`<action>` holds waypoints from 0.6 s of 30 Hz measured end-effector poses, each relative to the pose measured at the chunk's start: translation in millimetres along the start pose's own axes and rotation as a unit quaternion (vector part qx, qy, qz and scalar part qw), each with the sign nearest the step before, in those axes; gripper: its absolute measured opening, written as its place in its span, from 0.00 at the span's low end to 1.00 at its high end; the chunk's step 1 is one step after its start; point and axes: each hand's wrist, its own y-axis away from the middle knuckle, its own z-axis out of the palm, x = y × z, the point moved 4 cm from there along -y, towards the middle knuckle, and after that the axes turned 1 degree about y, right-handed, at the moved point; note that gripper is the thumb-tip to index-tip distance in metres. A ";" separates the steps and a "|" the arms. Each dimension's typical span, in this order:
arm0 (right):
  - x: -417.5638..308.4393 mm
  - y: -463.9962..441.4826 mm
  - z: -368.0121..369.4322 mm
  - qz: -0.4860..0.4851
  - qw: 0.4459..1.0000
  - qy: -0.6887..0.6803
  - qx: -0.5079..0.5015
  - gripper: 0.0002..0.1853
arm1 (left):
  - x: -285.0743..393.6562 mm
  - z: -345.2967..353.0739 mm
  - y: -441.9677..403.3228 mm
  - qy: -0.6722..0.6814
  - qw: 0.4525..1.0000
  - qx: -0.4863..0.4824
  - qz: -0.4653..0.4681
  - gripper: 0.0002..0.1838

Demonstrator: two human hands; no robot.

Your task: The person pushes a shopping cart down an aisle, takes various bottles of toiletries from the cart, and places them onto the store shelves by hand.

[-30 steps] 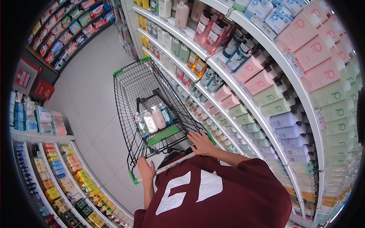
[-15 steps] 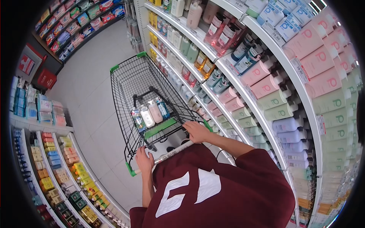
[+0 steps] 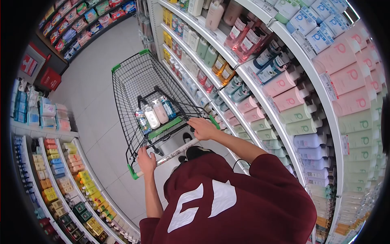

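Note:
A black wire shopping cart (image 3: 124,97) with green corners stands in front of me, and its pale handle bar (image 3: 177,152) runs between my hands. My left hand (image 3: 146,160) is wrapped round the handle near its left end. At the right end, my right hand (image 3: 202,129) is closed over the same handle. Several items sit in the fold-down seat part behind the green strip: a white bottle (image 3: 152,117), a pink bottle (image 3: 161,112), a blue bottle (image 3: 167,107) and a clear-and-blue pack (image 3: 143,122). The deeper basket shows bare wire.
Close on the right, a long shelf (image 3: 280,118) holds several rows of pump bottles (image 3: 290,97). Low shelves (image 3: 73,179) with small boxes line the left. A red box (image 3: 50,79) stands farther off on that side, and packet shelves (image 3: 87,22) close the far end. Grey tiled floor (image 3: 95,89) lies between.
The cart has moved a little farther from my body, and both arms reach out more with the hands still on the handle. My shoes show more below it.

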 end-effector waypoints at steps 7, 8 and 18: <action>11.7 -34.8 -2.3 0.023 0.999 -0.018 -0.029 0.30 | -0.9 -5.7 -32.7 0.005 1.000 -0.014 -0.004 0.21; 12.8 -37.8 -4.4 0.026 0.999 -0.024 -0.037 0.30 | -2.1 -5.4 -37.5 -0.001 0.999 -0.033 -0.002 0.23; 32.1 -74.1 -8.7 0.050 0.996 -0.052 -0.043 0.32 | -3.0 -4.8 -75.7 0.022 0.999 -0.040 -0.012 0.24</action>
